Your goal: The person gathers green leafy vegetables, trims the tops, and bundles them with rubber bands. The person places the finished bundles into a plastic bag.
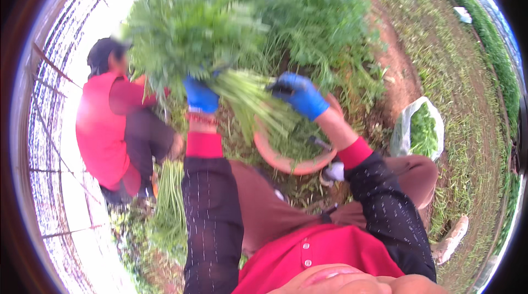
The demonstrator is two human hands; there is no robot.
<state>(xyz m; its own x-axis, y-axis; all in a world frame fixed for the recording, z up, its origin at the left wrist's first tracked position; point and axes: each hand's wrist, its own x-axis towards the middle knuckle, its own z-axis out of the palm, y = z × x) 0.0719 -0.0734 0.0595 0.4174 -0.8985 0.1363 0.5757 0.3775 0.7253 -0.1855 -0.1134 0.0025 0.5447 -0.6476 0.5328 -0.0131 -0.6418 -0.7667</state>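
My left hand point(201, 94), in a blue glove, grips a large bunch of leafy green stalks point(247, 92) where the leaves meet the stems. The leaves are blurred and spread up and left; the pale stem ends fan toward the lower right. My right hand point(298, 94), also blue-gloved, is bent beside the stems with fingers curled around a small dark object point(281, 87) that I cannot identify. Below the stems stands an orange round basin point(297, 167) with loose greens in it and a dark handle-like item point(319, 143) at its rim.
A co-worker point(103, 120) in a red vest crouches at the left. Cut stalks point(170, 191) lie in a pile beside my left sleeve. Tall leafy plants point(313, 13) grow ahead. At the right are a white plastic bag of greens point(424, 129) and a pale elongated object point(451, 239).
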